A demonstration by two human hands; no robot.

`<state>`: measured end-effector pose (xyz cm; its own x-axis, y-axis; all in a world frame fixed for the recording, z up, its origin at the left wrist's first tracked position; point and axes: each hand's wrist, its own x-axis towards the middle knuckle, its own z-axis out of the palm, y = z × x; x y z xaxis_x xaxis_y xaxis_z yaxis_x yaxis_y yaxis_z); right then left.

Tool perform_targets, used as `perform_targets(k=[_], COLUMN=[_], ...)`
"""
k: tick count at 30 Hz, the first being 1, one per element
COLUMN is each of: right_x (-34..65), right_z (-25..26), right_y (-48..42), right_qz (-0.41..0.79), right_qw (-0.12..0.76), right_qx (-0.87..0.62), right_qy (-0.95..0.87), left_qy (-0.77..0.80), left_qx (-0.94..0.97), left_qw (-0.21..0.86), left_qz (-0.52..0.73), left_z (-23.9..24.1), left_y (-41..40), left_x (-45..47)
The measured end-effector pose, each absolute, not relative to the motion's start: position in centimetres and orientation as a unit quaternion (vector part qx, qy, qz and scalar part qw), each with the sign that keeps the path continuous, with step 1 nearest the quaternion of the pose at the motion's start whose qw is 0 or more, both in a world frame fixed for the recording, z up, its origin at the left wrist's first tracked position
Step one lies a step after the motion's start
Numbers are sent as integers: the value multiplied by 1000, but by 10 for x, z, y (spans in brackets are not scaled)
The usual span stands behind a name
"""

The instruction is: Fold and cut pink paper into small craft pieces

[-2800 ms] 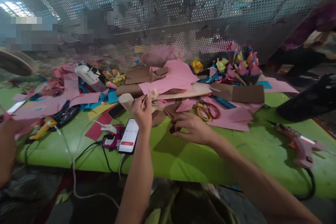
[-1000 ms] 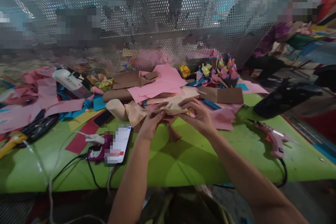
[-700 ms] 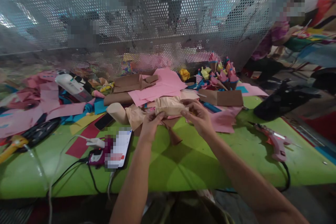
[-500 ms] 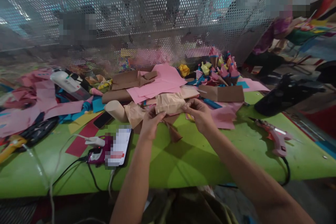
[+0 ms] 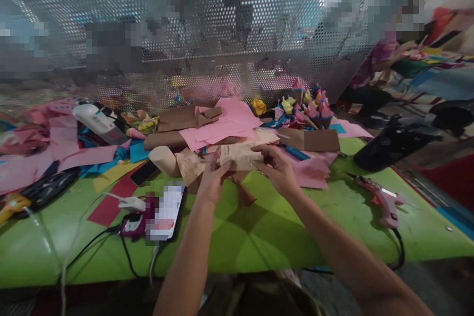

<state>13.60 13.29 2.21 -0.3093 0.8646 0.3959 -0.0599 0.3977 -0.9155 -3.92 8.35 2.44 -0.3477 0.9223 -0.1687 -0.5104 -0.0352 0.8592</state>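
A strip of crinkled tan paper (image 5: 240,157) is stretched between my two hands above the green table (image 5: 237,242). Its left end is pinched by my left hand (image 5: 214,174), and my right hand (image 5: 276,165) grips the right end between thumb and fingers. Just below the strip a brown paper cone (image 5: 245,194) lies on the table. Crumpled tan paper (image 5: 189,162) and a roll of cream paper (image 5: 163,159) are left of my left hand. Pink sheets (image 5: 225,126) lie behind the strip.
At right rest a pink hot glue gun (image 5: 383,202) and a black object (image 5: 394,145). On the left are a phone (image 5: 166,212), a purple power adapter (image 5: 134,224) and cables. Paper flowers in cones (image 5: 307,106) stand before a perforated metal panel (image 5: 229,19). A person sits beyond at right.
The tan paper strip has come slightly lower and looks narrower. My right fingers have shifted along its right end. The whole view has tilted a little.
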Motion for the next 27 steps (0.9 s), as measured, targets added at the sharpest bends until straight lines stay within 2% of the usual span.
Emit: perform_targets(k=[7, 14, 20, 27], right_x=[143, 141, 145, 142], right_z=[34, 26, 33, 27], right_y=[133, 137, 137, 140], right_qz=[379, 344, 327, 370], right_qw=[431, 467, 439, 461], right_qx=[-245, -260, -236, -279], right_qy=[-782, -772, -803, -757], left_qy=[459, 462, 454, 453], left_qx=[210, 239, 231, 273], left_qw=[520, 550, 565, 551], left_qz=[689, 654, 650, 645], left_z=[25, 31, 29, 24], left_y=[84, 79, 80, 81], left_x=[-39, -35, -32, -34])
